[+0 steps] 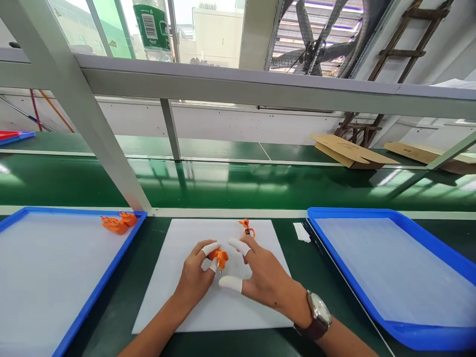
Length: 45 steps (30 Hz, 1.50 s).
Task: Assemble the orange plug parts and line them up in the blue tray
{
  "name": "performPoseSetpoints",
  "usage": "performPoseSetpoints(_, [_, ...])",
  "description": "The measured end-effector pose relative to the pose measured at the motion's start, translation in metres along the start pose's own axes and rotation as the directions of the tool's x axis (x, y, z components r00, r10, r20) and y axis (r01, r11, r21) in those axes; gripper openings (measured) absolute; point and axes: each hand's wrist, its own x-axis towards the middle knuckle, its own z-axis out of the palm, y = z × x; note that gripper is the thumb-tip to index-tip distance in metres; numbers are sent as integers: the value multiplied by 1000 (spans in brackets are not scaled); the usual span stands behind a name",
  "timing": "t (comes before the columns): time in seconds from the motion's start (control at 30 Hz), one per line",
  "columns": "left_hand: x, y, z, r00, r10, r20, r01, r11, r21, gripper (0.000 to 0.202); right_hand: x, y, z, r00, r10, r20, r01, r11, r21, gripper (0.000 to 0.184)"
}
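Observation:
My left hand (199, 270) pinches a small orange plastic piece (220, 258) between thumb and forefinger, both in white finger cots. A thin metallic tip points down from this piece. Just to its right, my right hand (260, 275) has thumb and forefinger spread apart, also in white cots, with nothing between them. Both hands are over a white sheet (167, 297) on the dark green table. Beyond my right hand, at the sheet's far edge, lies another orange piece (245, 225) with a small dark part, partly hidden by my fingers.
At the left, a blue-rimmed tray (107, 287) holds orange pieces (115, 224) in its far corner. Another blue-rimmed tray (357, 287) lies at the right, beside a white paper scrap (301, 232). A metal frame post (92, 114) and green conveyor belt (230, 183) stand beyond.

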Motion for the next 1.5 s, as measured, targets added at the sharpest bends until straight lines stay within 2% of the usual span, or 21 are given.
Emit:
performPoseSetpoints(0.1, [-2,8,1,999,36,-7,-36,996,76,42,-1,-10,21,999,-11,-34,13,999,42,39])
performPoseSetpoints(0.2, [-1,14,2,1000,-6,-21,8,997,81,36,1,-1,37,991,84,-100,-58,968,242,27])
performPoseSetpoints(0.27, [-1,14,2,998,-50,-44,52,998,46,29,1,8,45,974,197,-116,-128,890,439,27])
performPoseSetpoints(0.33, [0,13,4,994,-97,-45,97,995,-4,26,0,14,52,946,307,-102,-184,769,612,25])
performPoseSetpoints(0.4, [1,11,7,990,-143,-21,141,987,-74,26,-1,19,58,922,380,-72,-216,660,720,22])
performPoseSetpoints(0.47, [2,9,10,982,-189,25,190,966,-177,26,-3,21,62,909,412,-62,-225,610,760,21])
performPoseSetpoints(0.6, [6,13,12,938,-317,139,346,871,-348,30,-7,25,62,903,401,-154,-186,687,702,19])
performPoseSetpoints(0.73, [10,21,12,894,-417,164,447,812,-374,29,-12,23,58,930,287,-230,-91,785,613,19])
performPoseSetpoints(0.83, [11,24,14,903,-406,137,428,831,-356,28,-14,19,58,952,226,-208,-67,814,577,20])
performPoseSetpoints(0.97, [8,21,19,926,-366,89,376,877,-301,24,-14,19,61,941,292,-170,-121,762,636,20])
performPoseSetpoints(1.17, [10,20,17,931,-319,176,361,878,-315,33,-11,29,60,917,367,-160,-158,700,697,27])
performPoseSetpoints(1.33, [10,22,14,913,-378,155,408,861,-303,39,-9,33,56,935,306,-180,-102,718,688,25])
performPoseSetpoints(1.5, [10,20,13,905,-411,108,424,860,-283,40,-12,35,56,973,145,-180,-10,804,594,42])
